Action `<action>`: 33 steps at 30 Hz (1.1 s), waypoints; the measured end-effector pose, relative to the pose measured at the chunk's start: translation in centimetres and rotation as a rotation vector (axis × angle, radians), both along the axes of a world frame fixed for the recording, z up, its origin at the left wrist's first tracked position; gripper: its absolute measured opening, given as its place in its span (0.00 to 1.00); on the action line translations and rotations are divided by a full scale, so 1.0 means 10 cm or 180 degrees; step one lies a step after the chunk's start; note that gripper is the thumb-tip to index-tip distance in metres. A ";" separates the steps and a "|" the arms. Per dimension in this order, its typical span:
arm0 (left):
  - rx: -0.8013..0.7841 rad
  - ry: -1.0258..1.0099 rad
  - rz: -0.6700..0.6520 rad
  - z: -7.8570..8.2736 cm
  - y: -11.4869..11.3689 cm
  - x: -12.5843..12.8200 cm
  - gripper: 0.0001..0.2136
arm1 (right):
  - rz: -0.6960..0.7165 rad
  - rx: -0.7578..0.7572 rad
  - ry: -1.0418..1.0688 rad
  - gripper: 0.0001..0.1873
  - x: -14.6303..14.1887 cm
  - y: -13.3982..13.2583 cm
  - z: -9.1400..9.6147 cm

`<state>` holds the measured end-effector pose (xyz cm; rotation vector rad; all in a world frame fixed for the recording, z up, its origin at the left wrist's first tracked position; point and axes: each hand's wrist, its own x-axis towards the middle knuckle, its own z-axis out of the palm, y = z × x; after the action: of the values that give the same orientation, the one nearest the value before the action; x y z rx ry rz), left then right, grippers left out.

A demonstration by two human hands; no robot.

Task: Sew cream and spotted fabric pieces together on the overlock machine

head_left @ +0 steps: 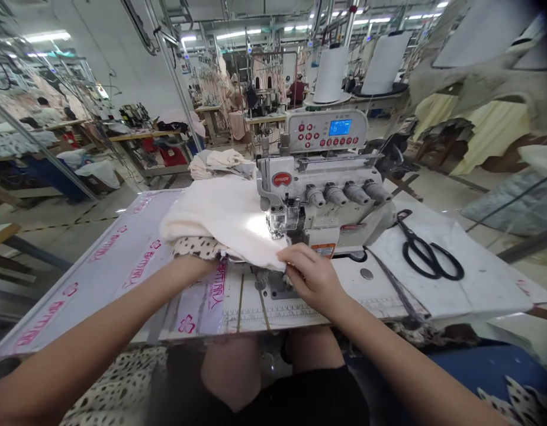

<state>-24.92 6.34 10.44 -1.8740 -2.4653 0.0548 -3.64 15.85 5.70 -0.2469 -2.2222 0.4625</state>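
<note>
A cream fleece fabric piece [211,207] with a black-spotted layer [196,247] under it lies at the lit needle area of a white overlock sewing machine [282,195]. My right hand [312,275] pinches the fabric's near right edge between thumb and fingers, just in front of the presser foot. My left forearm reaches under the cloth from the left; the left hand [206,266] is covered by the fabric except near the wrist, so its fingers are hidden.
Black-handled scissors [427,254] lie on white cloth at the right of the table. Thread cones [331,74] stand behind the machine. A plastic sheet with pink print [135,266] covers the table's left. Spotted fabric [118,384] hangs by my lap. Other people sit farther back.
</note>
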 end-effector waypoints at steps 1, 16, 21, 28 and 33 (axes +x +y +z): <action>-0.0135 0.0063 0.0016 0.00 -0.08 0.12 0.10 | -0.0062 0.0154 0.0008 0.10 0.00 -0.01 -0.01; 0.2238 0.0186 -0.2172 -0.24 0.01 0.51 0.14 | -0.0203 0.0496 0.0293 0.07 0.05 -0.07 -0.01; 0.2247 0.0263 -0.2272 -0.26 -0.07 0.48 0.16 | -0.0232 0.0515 0.0291 0.07 0.05 -0.09 -0.05; 0.1879 -0.0031 -0.2163 -0.14 0.03 0.43 0.12 | -0.0391 0.0451 -0.0056 0.07 -0.02 -0.01 0.04; 0.1319 -0.0265 -0.1742 0.03 0.16 0.43 0.11 | -0.1067 0.0809 -0.0704 0.09 -0.08 -0.04 0.19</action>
<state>-20.63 7.95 10.77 -2.2809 -1.7308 -0.5142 -4.39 15.48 7.56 -0.5446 -2.3634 -0.0318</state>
